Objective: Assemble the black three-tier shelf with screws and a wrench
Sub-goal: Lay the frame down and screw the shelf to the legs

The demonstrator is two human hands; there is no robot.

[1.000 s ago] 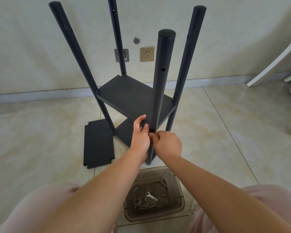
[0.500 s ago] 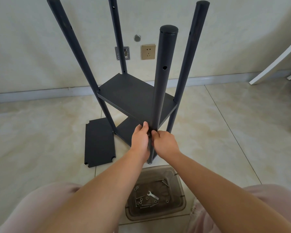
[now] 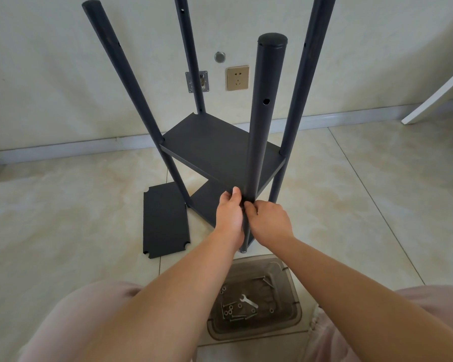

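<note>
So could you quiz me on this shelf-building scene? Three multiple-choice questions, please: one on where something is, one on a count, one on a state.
1. Where is the wrench?
A. In the clear plastic bin
B. On the middle shelf
C. In the left hand

2. How many black poles stand up?
A. Two
B. Three
C. Four

3. What state is the loose shelf panel in?
A. Flat on the floor
B. Leaning on the wall
C. Fixed to the poles

Answers:
1. A: the wrench lies among screws in the clear plastic bin.
2. C: four poles rise, the nearest pole between both hands.
3. A: the loose shelf panel lies flat on the tile, left of the frame.
</note>
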